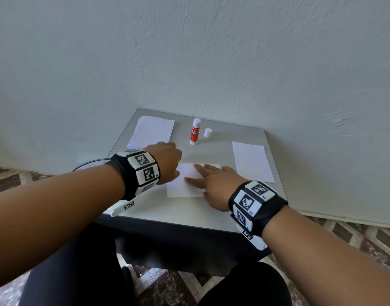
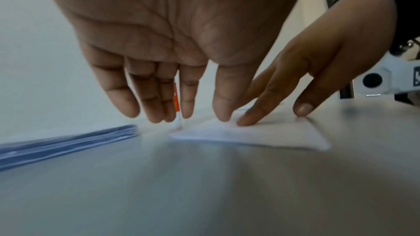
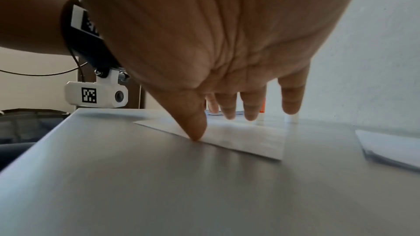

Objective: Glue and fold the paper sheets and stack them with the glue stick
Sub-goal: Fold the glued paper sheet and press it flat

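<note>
A folded white sheet [image 1: 185, 186] lies in the middle of the grey table [image 1: 180, 208]. My right hand [image 1: 211, 184] rests on it with straight, spread fingers, thumb tip at its near edge [image 3: 195, 135]. My left hand [image 1: 165, 160] hovers at the sheet's left edge, fingers straight and pointing down, thumb touching the paper [image 2: 223, 114]. An uncapped red and white glue stick [image 1: 195, 131] stands at the back, its white cap [image 1: 208, 132] beside it. A stack of flat sheets [image 1: 153, 132] sits at the back left; another sheet [image 1: 252, 161] lies at the right.
The small table stands against a pale wall [image 1: 211, 62]. Its front edge [image 1: 167, 224] is just above my knees. Patterned floor tiles [image 1: 355, 237] show to both sides. A black cable [image 1: 88, 163] runs off the left edge.
</note>
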